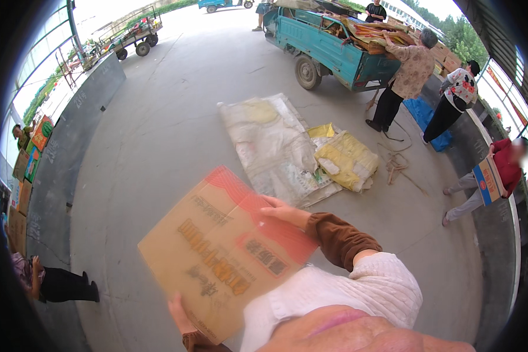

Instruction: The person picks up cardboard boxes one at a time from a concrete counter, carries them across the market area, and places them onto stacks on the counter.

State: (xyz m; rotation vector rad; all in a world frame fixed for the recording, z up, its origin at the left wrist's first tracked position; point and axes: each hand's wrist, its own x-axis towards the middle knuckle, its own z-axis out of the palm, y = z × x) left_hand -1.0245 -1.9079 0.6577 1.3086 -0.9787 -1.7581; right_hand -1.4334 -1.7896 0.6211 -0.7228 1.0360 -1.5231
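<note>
A large flattened cardboard box point(217, 252), brown with a red printed band along one side, is held up at a slant in front of my chest. My right hand point(286, 211) grips its far right edge, thumb side lying over the red band. At the near left edge, my left hand point(180, 312) holds the same box, its fingers partly hidden by the cardboard. Brown sleeves cover both forearms. Beyond the box, a flattened white woven sack point(264, 141) lies on the concrete, with a folded yellow sack point(349, 161) beside it.
A teal three-wheeled cargo truck point(334, 47), piled with flattened cardboard, stands ahead; a person point(408, 70) handles its load. Loose rope point(396, 167) trails on the floor. To the right, another person point(504, 176) carries a carton. Low dark walls point(70, 135) border both sides.
</note>
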